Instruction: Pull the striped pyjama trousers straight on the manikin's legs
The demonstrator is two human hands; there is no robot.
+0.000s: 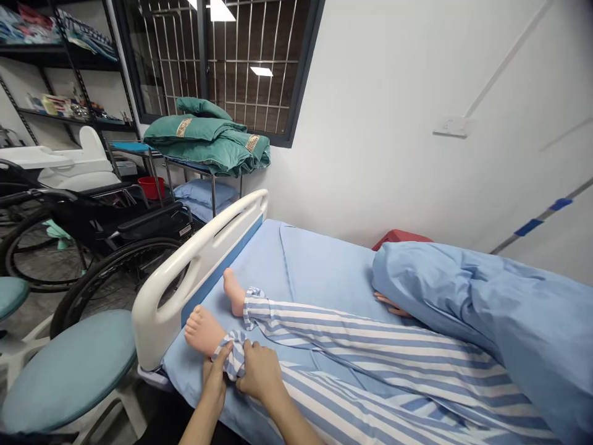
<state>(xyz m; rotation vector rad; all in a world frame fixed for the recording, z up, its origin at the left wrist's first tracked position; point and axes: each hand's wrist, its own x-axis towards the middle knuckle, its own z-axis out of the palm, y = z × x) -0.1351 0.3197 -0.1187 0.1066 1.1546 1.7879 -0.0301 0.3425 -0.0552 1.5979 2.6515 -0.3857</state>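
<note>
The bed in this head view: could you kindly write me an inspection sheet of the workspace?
surface: blue sheet on a bed with a white rail.
job's things: striped trouser cuff gathered at the manikin's bare foot.
clutter: folded green quilts on a metal cart; red basin near it.
hands: left hand and right hand both hold the cuff.
cables: nothing seen.
surroundings: wheelchair, barred window, wall socket plate.

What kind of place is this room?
Probably a nursing practice room or care ward: a white-railed hospital bed with blue sheets, a black wheelchair with large spoked wheels, and a lifelike patient doll in blue-striped pajamas.
</note>
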